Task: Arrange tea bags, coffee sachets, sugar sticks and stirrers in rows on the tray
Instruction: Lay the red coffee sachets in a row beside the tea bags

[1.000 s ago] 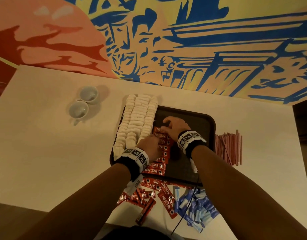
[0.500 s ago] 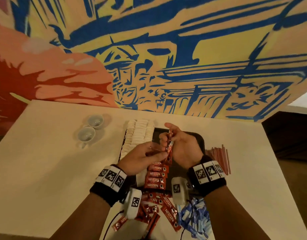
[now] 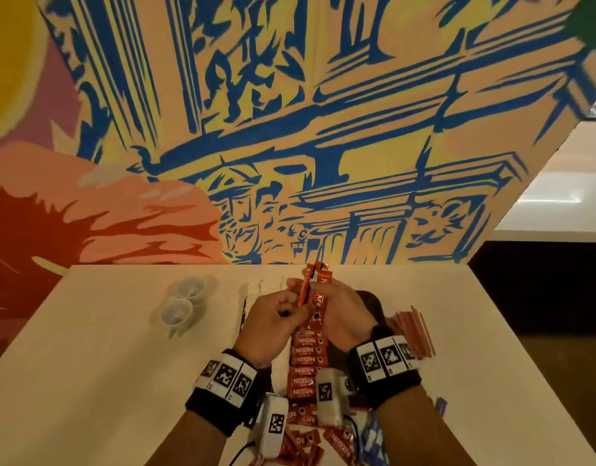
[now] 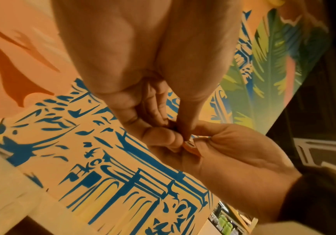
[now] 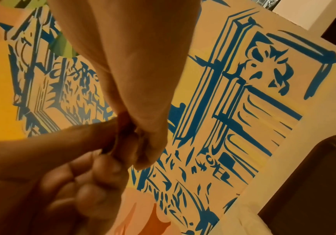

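Both hands are raised above the dark tray [image 3: 370, 299], meeting over it. My right hand [image 3: 337, 307] grips a small bunch of red coffee sachets [image 3: 321, 275] upright. My left hand [image 3: 283, 309] pinches one red sachet [image 3: 304, 292] at the edge of that bunch. In the left wrist view its fingertips [image 4: 175, 138] pinch an orange-red sachet end [image 4: 189, 145] against my right hand [image 4: 233, 152]. A row of red Nescafe sachets [image 3: 305, 361] lies on the tray below. White packets [image 3: 261, 287] fill the tray's left side, mostly hidden by my left hand.
Red stirrers [image 3: 412, 331] lie on the table right of the tray. Loose red sachets [image 3: 303, 445] and blue sugar sticks [image 3: 374, 438] are heaped at the near edge. Two white cups [image 3: 180, 304] stand at the left. A painted wall [image 3: 289, 146] rises behind the table.
Both hands lifted off the tray's sachet row and came together in the air holding red sachets, rising further since half a second ago. The head view tilted up toward the wall.
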`<state>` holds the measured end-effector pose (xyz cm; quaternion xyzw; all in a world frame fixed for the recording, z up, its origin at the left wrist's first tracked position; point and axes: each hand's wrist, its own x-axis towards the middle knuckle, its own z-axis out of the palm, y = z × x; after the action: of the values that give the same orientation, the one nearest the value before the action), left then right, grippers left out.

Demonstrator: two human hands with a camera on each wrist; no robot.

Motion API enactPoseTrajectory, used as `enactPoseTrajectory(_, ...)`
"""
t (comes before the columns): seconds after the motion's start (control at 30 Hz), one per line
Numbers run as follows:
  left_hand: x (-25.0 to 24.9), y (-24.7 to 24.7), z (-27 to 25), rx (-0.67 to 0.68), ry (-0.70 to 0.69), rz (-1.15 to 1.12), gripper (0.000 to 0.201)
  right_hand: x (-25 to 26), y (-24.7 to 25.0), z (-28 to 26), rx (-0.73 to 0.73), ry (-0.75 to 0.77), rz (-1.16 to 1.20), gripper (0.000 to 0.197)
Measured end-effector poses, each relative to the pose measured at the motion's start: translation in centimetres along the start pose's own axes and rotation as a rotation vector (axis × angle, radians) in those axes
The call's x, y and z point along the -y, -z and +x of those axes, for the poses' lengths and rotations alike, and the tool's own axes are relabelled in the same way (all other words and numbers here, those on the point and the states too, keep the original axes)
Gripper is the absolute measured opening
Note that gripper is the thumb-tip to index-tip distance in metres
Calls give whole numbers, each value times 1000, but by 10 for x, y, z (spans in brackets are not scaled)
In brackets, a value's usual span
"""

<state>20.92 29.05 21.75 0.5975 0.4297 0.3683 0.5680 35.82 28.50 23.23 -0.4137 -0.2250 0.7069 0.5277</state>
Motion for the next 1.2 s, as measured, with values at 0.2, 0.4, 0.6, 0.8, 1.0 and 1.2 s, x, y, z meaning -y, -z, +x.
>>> enactPoseTrajectory(0.2,-15,-3,2,-45,-42,140,10,6,15,-9,-24,59,-186,36)
enactPoseTrajectory(0.4,-24,-2,12,-78,-34,236,9,32,25,-16,-131,148,-363,37)
enactPoseTrajectory(0.6,-40,-12,11,-66,-44,197,14,49,25,-22,-113,29,-424,54)
enactPoseTrajectory(0.8,-45,-30,-2,-61,-119,344,8,47,6,-37,60,100,-554,24)
enactPoseTrajectory(1.0,-53,-37,-8,-84,-119,357,18,48,20,-43,19,76,-384,20)
enactPoseTrajectory(1.2,-63,-36,-3,-162,-115,238,23,57,39,-55,50,62,-432,20)
